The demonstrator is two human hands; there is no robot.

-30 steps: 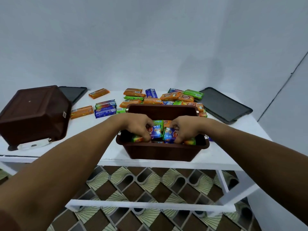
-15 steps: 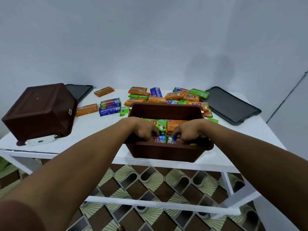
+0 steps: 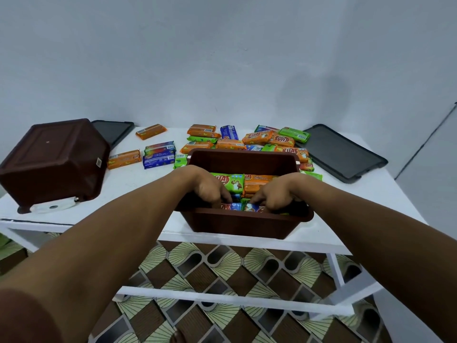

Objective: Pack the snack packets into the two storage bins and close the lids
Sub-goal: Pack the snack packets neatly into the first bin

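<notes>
Hand position has shifted: left hand [image 3: 210,191] and right hand [image 3: 274,196], mid-bin a second ago, now sit against the near wall of the open storage bin [image 3: 247,226] at 6 o'clock on the table [image 3: 138,179]. Each grip curls onto blue snack packets [image 3: 232,206] there. Judged effect: this row is nearly seated. Loose packets [image 3: 230,144] remain at 12 o'clock. The second bin [image 3: 54,159] lies upturned at 9 o'clock, lids [image 3: 338,154] off. The near wall hides fingertips and lower layers.

On the white table [image 3: 138,179] an open bin [image 3: 247,226] is set near, an overturned bin [image 3: 54,159] left. Far off, packets [image 3: 230,144] are scattered between what seem two dark lids [image 3: 338,154].
</notes>
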